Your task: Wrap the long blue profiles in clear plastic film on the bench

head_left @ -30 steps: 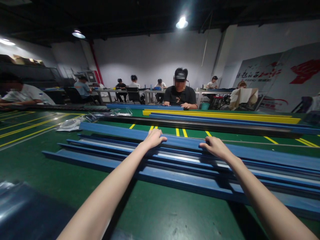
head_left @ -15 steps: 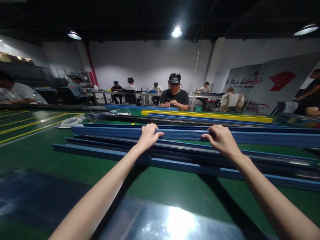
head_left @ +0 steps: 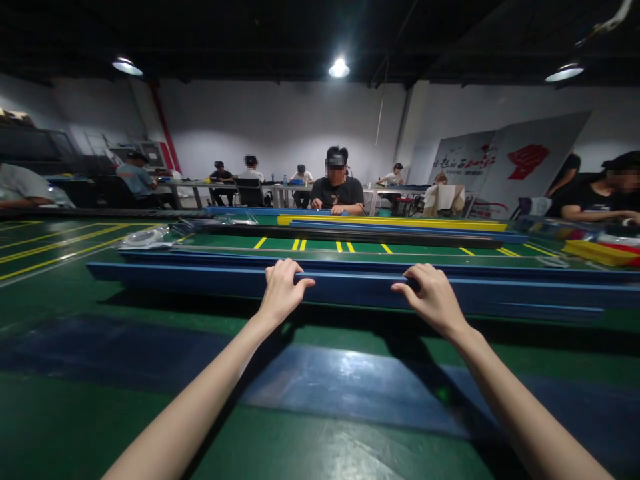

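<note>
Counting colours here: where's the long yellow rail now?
The yellow rail lies mostly right of centre in the head view, directly beyond a thin blue rail.

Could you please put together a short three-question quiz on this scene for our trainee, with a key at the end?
1. Multiple choice: What do the left hand and the right hand both hold?
a) a cardboard box
b) a long blue rail
c) a water bottle
2. True or false: The long black rail lies nearer to the hands than the long yellow rail.
3. Fill in the colour: The bare surface of the table is ____.

Key: 1. b; 2. true; 3. green.
</note>
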A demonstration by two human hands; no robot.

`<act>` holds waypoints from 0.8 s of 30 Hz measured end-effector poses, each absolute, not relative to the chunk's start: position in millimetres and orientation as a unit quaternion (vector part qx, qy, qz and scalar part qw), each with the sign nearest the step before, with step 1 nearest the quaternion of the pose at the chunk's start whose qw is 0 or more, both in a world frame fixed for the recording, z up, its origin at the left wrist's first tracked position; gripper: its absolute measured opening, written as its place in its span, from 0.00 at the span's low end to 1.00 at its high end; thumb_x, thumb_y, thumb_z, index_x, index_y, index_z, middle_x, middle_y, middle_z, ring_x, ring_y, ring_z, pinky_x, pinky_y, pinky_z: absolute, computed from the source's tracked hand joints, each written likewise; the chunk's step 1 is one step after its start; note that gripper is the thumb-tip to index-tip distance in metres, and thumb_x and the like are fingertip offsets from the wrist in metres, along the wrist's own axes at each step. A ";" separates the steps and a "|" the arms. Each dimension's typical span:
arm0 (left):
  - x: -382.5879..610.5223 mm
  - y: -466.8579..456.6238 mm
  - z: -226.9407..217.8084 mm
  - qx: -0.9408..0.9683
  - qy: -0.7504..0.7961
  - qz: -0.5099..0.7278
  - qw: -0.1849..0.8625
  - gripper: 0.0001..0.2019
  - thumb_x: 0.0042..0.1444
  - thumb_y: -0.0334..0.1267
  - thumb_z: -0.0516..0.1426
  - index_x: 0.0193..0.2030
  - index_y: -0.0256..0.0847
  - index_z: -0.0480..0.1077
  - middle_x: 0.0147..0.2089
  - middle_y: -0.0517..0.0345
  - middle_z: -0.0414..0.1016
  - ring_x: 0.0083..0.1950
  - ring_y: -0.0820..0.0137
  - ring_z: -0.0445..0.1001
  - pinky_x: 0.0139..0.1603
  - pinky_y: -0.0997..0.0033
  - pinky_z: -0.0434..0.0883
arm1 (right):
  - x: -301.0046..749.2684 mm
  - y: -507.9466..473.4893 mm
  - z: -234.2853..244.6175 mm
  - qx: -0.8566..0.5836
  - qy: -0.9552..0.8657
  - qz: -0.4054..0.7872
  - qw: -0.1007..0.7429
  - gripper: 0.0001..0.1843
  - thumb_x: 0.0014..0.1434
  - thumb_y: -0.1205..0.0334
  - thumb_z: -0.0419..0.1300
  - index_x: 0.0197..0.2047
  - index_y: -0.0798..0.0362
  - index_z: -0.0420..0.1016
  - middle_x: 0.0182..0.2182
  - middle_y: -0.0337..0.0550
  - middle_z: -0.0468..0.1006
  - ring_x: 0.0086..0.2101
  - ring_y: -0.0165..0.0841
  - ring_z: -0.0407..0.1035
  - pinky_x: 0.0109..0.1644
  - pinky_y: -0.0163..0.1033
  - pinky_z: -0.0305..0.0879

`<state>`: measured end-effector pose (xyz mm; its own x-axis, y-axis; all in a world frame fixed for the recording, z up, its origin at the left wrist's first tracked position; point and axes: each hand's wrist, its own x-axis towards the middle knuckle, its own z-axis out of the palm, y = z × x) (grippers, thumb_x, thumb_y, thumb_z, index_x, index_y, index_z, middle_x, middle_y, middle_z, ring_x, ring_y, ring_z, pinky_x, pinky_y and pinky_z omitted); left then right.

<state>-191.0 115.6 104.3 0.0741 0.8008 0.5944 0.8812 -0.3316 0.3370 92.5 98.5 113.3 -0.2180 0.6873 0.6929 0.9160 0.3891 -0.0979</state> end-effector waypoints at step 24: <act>-202.4 92.0 54.6 -0.760 -0.590 -0.268 0.058 0.08 0.52 0.39 0.53 0.26 0.42 0.59 0.34 0.57 0.70 0.43 0.64 0.66 0.41 0.65 0.58 | 78.5 68.9 57.1 -0.594 -0.757 -0.149 0.226 0.12 0.56 0.53 0.53 0.29 0.53 0.68 0.30 0.43 0.73 0.33 0.34 0.66 0.35 0.35 0.53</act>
